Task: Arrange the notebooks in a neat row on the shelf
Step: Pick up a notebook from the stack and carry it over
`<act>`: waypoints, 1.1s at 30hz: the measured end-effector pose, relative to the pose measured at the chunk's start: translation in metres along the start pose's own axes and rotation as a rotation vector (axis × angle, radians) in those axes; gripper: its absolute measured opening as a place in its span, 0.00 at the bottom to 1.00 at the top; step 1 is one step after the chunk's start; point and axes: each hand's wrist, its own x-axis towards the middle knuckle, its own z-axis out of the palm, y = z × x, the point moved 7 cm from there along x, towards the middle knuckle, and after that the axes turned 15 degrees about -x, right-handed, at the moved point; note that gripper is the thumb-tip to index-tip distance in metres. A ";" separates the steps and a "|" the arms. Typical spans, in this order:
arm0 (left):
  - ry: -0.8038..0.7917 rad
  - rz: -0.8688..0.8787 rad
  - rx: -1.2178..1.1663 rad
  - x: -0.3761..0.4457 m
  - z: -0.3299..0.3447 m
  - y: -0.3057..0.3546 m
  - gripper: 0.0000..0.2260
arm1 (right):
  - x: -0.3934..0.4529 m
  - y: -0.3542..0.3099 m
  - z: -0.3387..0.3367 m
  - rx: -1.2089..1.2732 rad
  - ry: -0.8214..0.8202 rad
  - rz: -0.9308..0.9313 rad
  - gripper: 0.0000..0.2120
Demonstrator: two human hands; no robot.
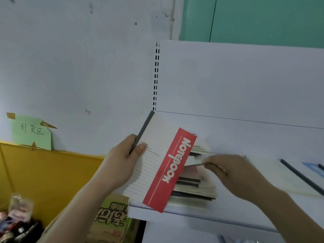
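Observation:
A white notebook (154, 165) with a red "Notebook" band and dark spine leans at the left end of the white shelf (245, 137). My left hand (121, 162) grips its spine edge, thumb on the cover. Behind it several notebooks (194, 188) with cream pages and dark spines lie in a loose pile. My right hand (233, 174) pinches the thin edge of one notebook in that pile. Another cream notebook (287, 176) with a dark spine lies flat on the shelf to the right.
The shelf's white back panel (236, 81) and slotted upright (156, 76) rise behind. A blue item (313, 167) shows at the right edge. Below left sit a cardboard box (112, 218), packaged goods (17, 218), a yellow wall band and a green paper sign (31, 132).

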 end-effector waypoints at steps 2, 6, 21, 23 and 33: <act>0.019 0.006 -0.040 0.004 -0.002 0.005 0.10 | -0.006 0.022 -0.037 0.072 0.153 0.144 0.01; 0.075 0.012 -0.069 0.012 -0.002 0.013 0.10 | -0.022 0.054 -0.093 0.171 0.357 0.350 0.04; -0.225 0.125 -0.096 0.013 0.070 0.071 0.13 | -0.004 0.023 -0.102 0.185 0.175 0.169 0.04; -0.319 0.110 -0.133 0.006 0.088 0.077 0.13 | 0.005 0.016 -0.105 0.163 0.258 0.144 0.06; -0.347 -0.031 -0.291 -0.012 0.110 0.048 0.04 | 0.014 -0.001 -0.094 0.004 0.496 0.186 0.22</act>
